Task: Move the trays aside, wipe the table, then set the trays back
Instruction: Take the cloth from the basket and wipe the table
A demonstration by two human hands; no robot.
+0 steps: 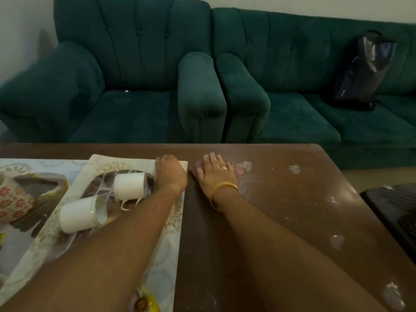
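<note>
Near-right brown wooden desk [281, 221]: white smears remain | left: both pale patterned trays [166, 239] moved aside | far: left hand [170, 174] curled on tray corner, right hand [215, 172] flat on reddish cloth [235, 168] | wiping underway, return pending

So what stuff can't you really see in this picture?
- Cloth, head view: mostly under the right hand.
- Left tray: cut off by the left picture edge.
- Near tray: partly covered by the left forearm; left hand hides its far corner.
- Yellow thing at the bottom: too cut off to name.
- Bag on the sofa: too dark to read.
</note>
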